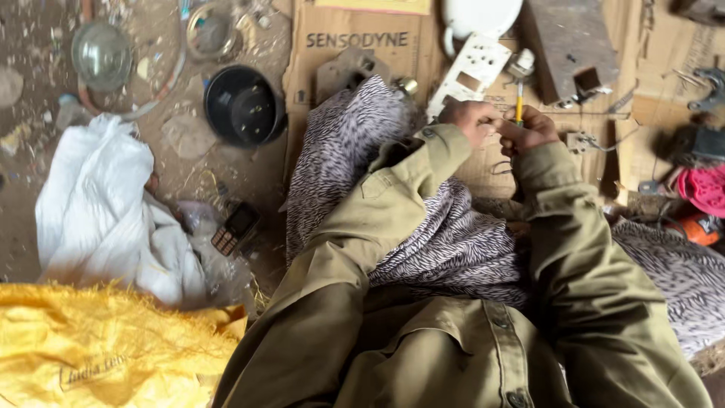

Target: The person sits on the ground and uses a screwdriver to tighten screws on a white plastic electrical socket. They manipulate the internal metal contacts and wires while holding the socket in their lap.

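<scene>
Right hand (530, 128) clenched around a slim yellow-handled screwdriver (519, 102), its shaft rising above the fist; left hand (472, 119) pinches beside it.

1. Both arms reach forward from the body, bent at the elbows, forearms converging so that the hands meet ahead of the chest.
2. Left hand (472, 121): back of the hand up, fingers curled inward, fingertips directed toward the right hand.
3. Right hand (531, 130): closed into a loose fist, knuckles up, thumb side toward the left fingers.
4. The two hands touch, or nearly touch, at the fingertips; the exact contact is hidden by the curled fingers.
5. Both wrists are roughly straight and covered to the cuff by olive sleeves.
</scene>
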